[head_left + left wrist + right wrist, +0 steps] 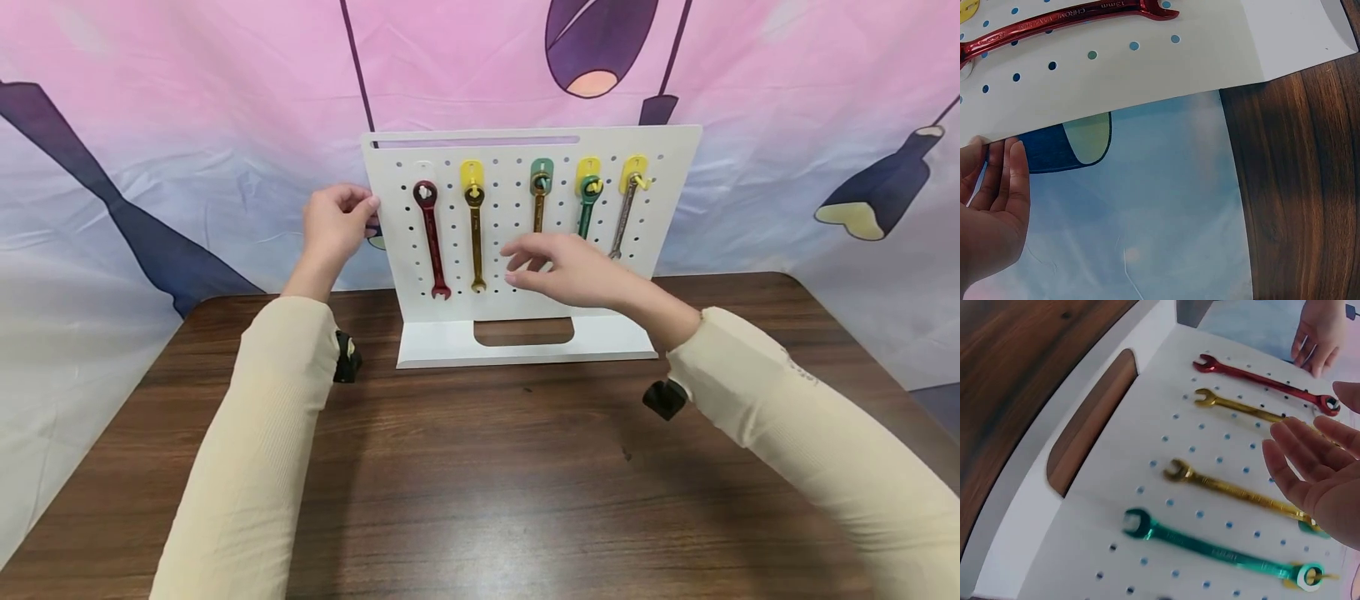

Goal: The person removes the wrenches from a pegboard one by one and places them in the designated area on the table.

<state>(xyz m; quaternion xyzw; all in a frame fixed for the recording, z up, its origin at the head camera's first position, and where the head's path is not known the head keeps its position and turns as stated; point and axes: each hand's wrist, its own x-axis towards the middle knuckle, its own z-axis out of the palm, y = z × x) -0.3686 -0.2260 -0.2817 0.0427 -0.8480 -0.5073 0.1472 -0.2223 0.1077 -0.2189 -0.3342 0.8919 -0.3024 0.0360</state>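
L hand (336,223) holds pegboard (452,310) edge, R hand (566,268) nr gold wrenches (1235,489).

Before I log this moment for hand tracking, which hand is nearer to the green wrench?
Right. In the head view, the right hand hides the lower part of the green wrench; the left hand is at the left edge of the pegboard.

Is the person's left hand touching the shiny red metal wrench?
Apart. The head view shows a strip of white perforated board between the left hand and the red wrench.
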